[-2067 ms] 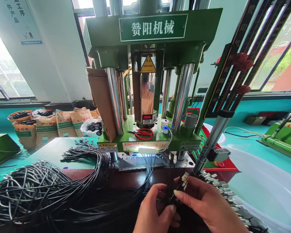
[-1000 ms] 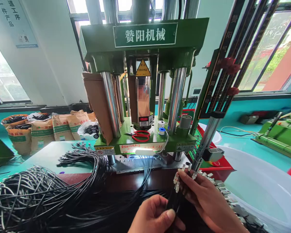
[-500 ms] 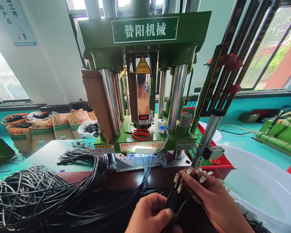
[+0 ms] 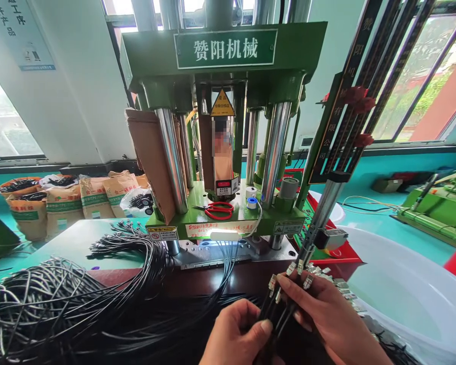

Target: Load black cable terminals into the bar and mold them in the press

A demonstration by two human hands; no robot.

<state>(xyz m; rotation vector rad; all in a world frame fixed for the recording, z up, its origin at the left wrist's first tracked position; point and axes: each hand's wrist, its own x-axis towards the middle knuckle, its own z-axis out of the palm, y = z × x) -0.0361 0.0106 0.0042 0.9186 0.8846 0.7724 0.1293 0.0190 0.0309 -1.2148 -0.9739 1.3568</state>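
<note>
Shifted rightward since two seconds ago, plugs [image 4: 300, 267] jut past the left hand [image 4: 237, 330], curled closed around their black cables [image 4: 286, 319], while the right hand [image 4: 323, 306] pinches just below some plugs, thumb against fingers. Behind, scissors [image 4: 209, 207] rest on the green press [image 4: 300, 50]; a wire heap [image 4: 49, 299] lies left.

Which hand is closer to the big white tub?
Right. The right hand is just left of the white tub; the left hand is farther left, on the other side of the right hand.
</note>
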